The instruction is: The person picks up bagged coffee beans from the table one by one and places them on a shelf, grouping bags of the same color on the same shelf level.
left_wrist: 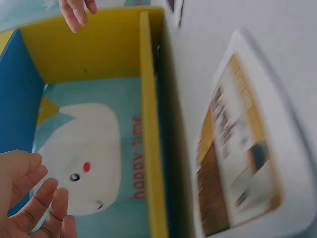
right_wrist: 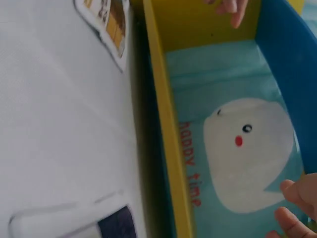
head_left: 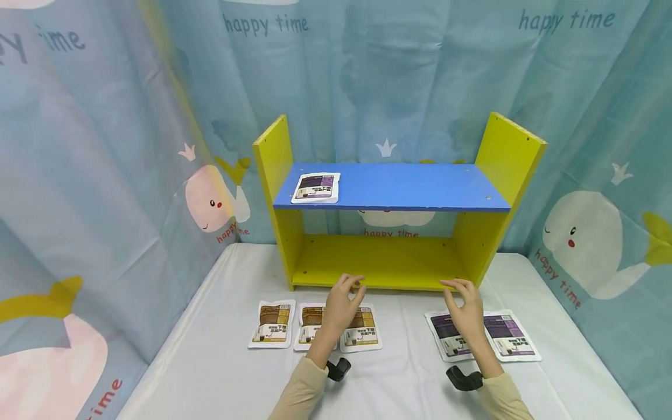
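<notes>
My left hand (head_left: 341, 302) hovers over the brown-labelled pouches, fingers loosely bent and holding nothing. Beneath it lie a middle pouch (head_left: 306, 335), partly hidden by my forearm, and a right-hand pouch (head_left: 366, 329); a third brown pouch (head_left: 271, 324) lies to the left. My right hand (head_left: 466, 309) is raised above two purple-labelled pouches (head_left: 513, 336), thumb and fingers apart with nothing between them. Its wrist partly covers the nearer-in purple pouch (head_left: 446, 333). Both hands are just in front of the shelf's lower board. In the left wrist view, my left hand (left_wrist: 37, 198) shows spread fingers.
A yellow shelf unit (head_left: 278, 175) with a blue upper board (head_left: 409, 186) stands at the back of the white-covered table (head_left: 210, 361). One purple-labelled pouch (head_left: 316, 188) lies at the blue board's left end. Patterned curtains (head_left: 157, 175) surround the table.
</notes>
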`<state>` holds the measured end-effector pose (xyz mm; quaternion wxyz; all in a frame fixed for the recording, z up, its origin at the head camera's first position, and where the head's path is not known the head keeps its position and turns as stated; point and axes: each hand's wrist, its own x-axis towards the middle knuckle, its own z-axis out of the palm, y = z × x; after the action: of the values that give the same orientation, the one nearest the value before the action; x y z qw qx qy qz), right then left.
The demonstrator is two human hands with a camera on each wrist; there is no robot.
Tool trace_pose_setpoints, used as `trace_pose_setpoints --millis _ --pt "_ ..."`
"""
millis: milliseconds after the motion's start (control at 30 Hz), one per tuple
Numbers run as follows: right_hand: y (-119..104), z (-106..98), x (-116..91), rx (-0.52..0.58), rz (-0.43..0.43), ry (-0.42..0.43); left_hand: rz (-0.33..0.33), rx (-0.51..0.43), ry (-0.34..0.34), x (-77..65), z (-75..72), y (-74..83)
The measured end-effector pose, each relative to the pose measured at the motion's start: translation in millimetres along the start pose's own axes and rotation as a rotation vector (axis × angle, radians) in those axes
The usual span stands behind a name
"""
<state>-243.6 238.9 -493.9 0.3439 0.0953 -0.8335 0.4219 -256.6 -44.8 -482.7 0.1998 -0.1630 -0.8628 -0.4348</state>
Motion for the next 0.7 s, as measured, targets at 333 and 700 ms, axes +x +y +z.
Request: trace_pose_setpoints --millis 333,700 --pt "21.8 -20.6 -24.8 -0.138 0.048 -0.107 -0.031 -0.094 -0.158 -24.8 35.3 5.8" --pt "38.0 -36.2 -48.0 -0.242 0.117 -0.179 -0.021 -0.127 -0.291 -46.1 72.8 21.5"
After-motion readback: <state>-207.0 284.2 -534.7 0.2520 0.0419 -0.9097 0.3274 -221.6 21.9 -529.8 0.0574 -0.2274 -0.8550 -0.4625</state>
